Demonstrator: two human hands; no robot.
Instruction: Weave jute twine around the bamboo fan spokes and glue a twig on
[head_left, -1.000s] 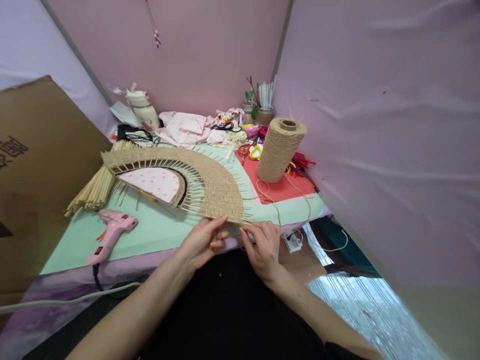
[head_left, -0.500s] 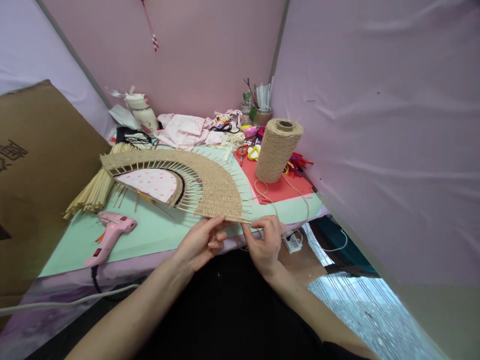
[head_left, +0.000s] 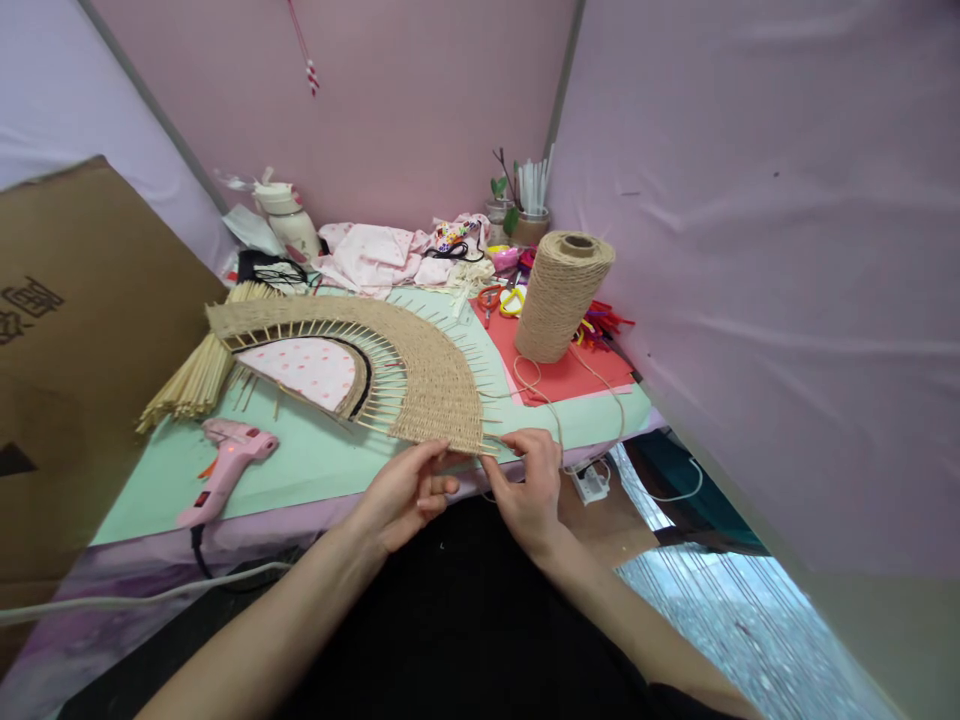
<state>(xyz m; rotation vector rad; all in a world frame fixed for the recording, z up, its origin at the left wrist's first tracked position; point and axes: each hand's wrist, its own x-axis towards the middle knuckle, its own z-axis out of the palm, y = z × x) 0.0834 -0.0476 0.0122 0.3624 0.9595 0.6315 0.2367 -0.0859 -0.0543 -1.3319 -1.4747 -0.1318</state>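
A half-round woven fan (head_left: 442,372) of tan twine on thin sticks lies tilted over the table's front edge. Its inner half-disc (head_left: 304,368) is covered in white cloth with pink dots. My left hand (head_left: 405,495) pinches the fan's near edge between thumb and forefinger, the other fingers curled loosely below. At the near right corner, where bare stick ends stick out, my right hand (head_left: 534,490) is closed with thumb and forefinger on the edge. A large twine spool (head_left: 562,300) stands upright beyond it; loose twine (head_left: 553,410) runs down from it towards my right hand.
A pink glue gun (head_left: 229,465) lies at the left, near a bundle of sticks (head_left: 191,380) and a cardboard box (head_left: 97,380). Red sheets (head_left: 536,380) lie under the spool, with scissors (head_left: 512,302) behind. Cloth (head_left: 371,258) and a bottle (head_left: 289,220) are at the back.
The view has shifted slightly. The fan's near right corner sits a little lower, and my right thumb has moved slightly left along it. My left hand keeps its grip.
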